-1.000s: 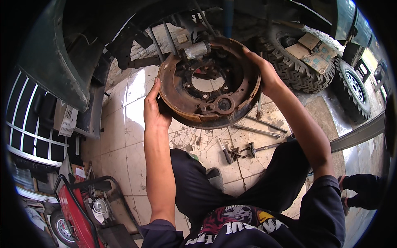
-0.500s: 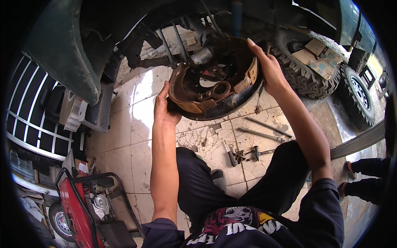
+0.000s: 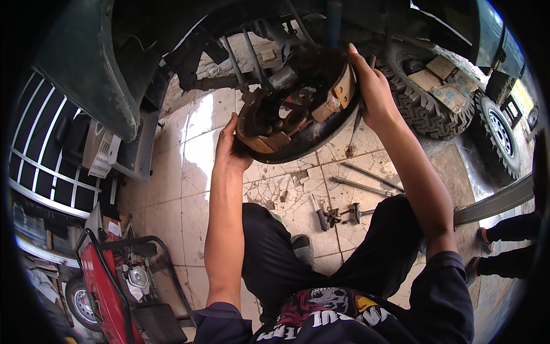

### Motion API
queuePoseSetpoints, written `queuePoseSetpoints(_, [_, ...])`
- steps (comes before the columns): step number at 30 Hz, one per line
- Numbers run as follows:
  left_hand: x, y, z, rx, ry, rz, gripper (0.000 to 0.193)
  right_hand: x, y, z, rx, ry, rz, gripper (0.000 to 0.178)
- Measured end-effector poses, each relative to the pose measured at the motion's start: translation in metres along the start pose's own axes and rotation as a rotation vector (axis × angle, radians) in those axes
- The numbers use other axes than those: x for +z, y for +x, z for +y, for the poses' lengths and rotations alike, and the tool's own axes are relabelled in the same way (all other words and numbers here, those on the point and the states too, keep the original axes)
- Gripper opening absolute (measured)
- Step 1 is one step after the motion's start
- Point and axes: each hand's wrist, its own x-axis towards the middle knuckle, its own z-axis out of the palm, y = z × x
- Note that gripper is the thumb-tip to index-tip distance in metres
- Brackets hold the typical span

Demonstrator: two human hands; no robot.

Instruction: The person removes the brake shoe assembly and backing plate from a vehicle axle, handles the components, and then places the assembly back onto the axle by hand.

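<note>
Both my hands hold a rusty drum brake assembly [image 3: 299, 148], a round backing plate with curved brake shoes inside its rim. My left hand [image 3: 234, 150] grips its lower left edge, thumb up along the rim. On the upper right edge my right hand [image 3: 375, 94] is closed, its thumb pointing up. The plate is tilted, its open side toward me, close to the vehicle's dark underside [image 3: 252, 57]. A thin rod [image 3: 356, 131] with a dark, clumped tip shows below my right hand; whether I hold it is unclear. The fingers behind the plate are hidden.
On the cracked tiles lie a screwdriver [image 3: 319, 212], a hammer [image 3: 357, 212], small metal parts [image 3: 332, 217] and two long bars [image 3: 366, 187]. A knobby tire [image 3: 427, 117] with cardboard stands right. A red engine-driven machine [image 3: 106, 281] sits left. Another person's legs [image 3: 507, 246] are at right.
The brake assembly has risen slightly and tipped, its open face now showing less. Both hands have moved with it, still gripping its edges.
</note>
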Motion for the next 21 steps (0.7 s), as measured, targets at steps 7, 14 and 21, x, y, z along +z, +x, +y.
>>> queuePoseSetpoints(7, [-0.019, 0.023, -0.005, -0.183, -0.304, -0.166, 0.042, 0.026, -0.001, -0.009, -0.074, -0.070, 0.019, 0.026])
queuePoseSetpoints(14, [0.002, 0.010, -0.013, -0.211, -0.258, -0.113, 0.033, 0.038, 0.002, -0.008, -0.117, -0.089, 0.043, 0.026])
queuePoseSetpoints(21, [0.011, 0.008, -0.012, -0.404, -0.506, 0.019, 0.047, 0.047, 0.004, -0.006, -0.194, -0.114, 0.053, 0.029])
